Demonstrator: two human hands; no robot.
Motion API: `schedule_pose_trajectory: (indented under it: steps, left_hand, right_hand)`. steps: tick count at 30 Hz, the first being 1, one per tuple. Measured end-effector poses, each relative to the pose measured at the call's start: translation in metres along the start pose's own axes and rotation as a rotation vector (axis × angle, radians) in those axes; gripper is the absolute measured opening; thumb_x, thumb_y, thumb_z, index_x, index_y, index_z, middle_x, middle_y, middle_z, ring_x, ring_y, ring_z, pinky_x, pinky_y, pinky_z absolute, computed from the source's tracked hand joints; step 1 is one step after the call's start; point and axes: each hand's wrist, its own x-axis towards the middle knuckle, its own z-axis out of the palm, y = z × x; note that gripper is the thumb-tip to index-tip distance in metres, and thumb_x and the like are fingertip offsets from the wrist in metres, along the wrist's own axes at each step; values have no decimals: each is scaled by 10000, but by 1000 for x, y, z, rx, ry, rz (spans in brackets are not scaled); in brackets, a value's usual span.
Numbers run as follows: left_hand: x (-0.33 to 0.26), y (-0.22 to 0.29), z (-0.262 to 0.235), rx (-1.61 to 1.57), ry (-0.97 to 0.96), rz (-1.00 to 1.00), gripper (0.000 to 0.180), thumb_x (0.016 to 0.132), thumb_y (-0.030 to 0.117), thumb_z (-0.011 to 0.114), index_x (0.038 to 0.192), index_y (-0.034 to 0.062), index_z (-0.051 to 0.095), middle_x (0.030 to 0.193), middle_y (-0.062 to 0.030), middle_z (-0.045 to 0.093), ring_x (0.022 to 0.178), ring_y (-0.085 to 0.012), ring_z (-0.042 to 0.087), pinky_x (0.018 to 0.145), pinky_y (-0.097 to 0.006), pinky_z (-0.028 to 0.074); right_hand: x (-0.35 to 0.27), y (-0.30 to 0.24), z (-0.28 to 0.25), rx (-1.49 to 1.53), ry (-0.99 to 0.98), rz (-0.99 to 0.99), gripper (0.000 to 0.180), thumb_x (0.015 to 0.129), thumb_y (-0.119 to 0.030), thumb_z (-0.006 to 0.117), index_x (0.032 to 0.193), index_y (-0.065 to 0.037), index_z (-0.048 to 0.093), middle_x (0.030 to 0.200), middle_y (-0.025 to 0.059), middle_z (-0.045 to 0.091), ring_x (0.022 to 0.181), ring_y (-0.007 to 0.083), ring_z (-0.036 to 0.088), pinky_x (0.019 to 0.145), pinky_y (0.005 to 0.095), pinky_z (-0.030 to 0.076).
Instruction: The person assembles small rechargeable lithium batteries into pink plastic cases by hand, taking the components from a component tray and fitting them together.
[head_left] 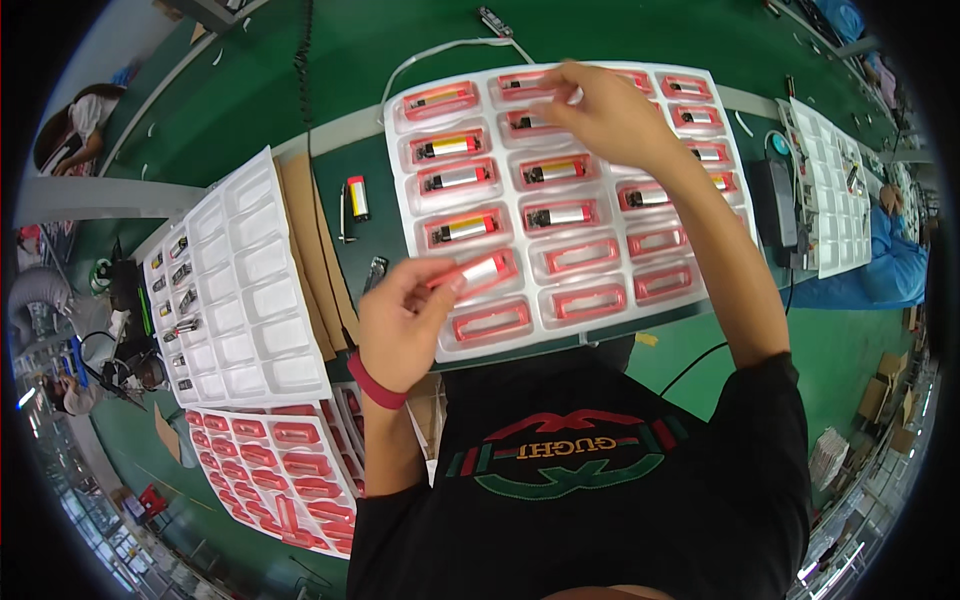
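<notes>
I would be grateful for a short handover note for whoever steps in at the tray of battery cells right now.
Left hand: pinching a silver cell at a pocket in the tray's near-left part.
Right hand: fingers on a cell in the far row of the white tray.
Done: the far rows hold cells with yellow or silver wraps.
Left: the near red-lined pockets are empty. One loose cell lies on the green table left of the tray.
</notes>
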Motion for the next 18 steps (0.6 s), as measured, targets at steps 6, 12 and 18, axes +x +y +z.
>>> schedule_pose_trajectory:
  steps: [6,12,18]
  left_hand:
    - [12,-6,13,537,119,393,111,759,69,709,868,75,695,798,-75,561,788,-239,562,683,-326,446]
    - [14,-1,8,636,162,471,166,761,101,710,917,68,665,822,-78,581,788,-253,548,696,-344,447]
    - [17,14,1,454,179,507,120,801,67,677,921,58,672,829,-70,603,682,-176,554,603,-286,437]
  right_hand:
    - [123,43,44,-283,326,41,452,819,-385,658,1077,-15,632,925,154,654,850,293,623,762,392,499]
    - [155,43,55,-353,183,146,357,788,-377,673,932,-51,705,1008,153,654,965,337,598,819,426,489]
    - [77,-7,4,828,270,54,259,870,-236,622,945,7,672,835,80,672,709,148,602,662,306,480]
